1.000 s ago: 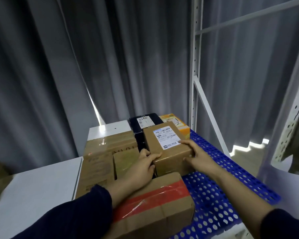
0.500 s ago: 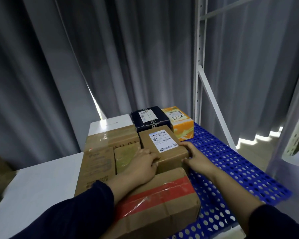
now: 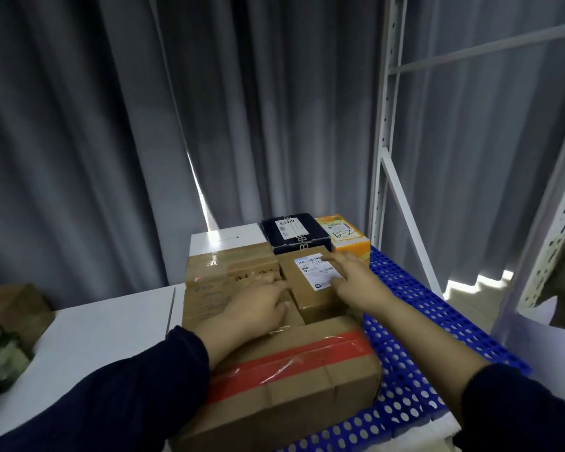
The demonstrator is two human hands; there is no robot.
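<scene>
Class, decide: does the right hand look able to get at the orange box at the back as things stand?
Probably yes. The right hand lies open on the labelled carton, fingertips close to the orange box just beyond it, and nothing stands between them.

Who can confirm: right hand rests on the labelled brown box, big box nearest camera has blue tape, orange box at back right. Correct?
Not quite. The tape across the big box nearest the camera is red, not blue; the head view shows it. The rest holds: the right hand rests on the labelled brown box, and the orange box sits at back right.
</scene>
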